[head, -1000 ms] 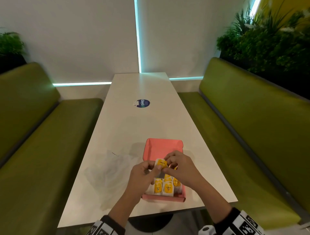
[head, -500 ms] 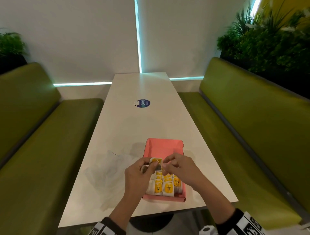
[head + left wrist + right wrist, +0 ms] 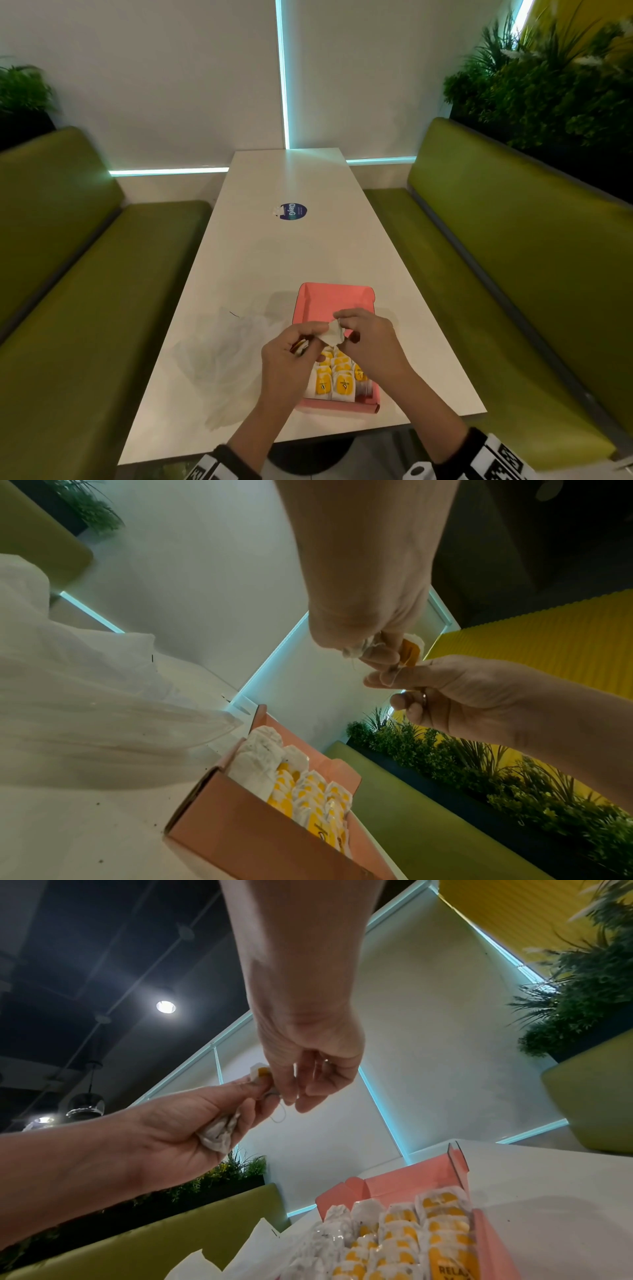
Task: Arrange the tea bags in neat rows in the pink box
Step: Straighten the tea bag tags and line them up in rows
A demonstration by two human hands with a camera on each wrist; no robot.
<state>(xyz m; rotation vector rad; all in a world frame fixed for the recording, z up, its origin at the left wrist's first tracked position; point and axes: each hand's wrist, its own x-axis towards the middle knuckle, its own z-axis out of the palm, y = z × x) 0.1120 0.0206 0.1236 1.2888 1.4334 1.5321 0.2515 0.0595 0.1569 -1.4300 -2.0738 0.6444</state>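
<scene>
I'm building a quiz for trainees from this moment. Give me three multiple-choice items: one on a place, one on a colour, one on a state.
1. Where does the clear plastic bag lie?
A. on the table, left of the pink box
B. inside the box
C. on the right bench

2. What colour are the tags on the tea bags in the box?
A. blue
B. yellow
C. green

3. What are the hands doing?
A. resting flat on the table
B. closing the box
C. holding one tea bag above the box

Key: 1 A, the head view shows it beside the box; 2 B, yellow shows in every view; 3 C, the left hand and right hand both pinch it.
</scene>
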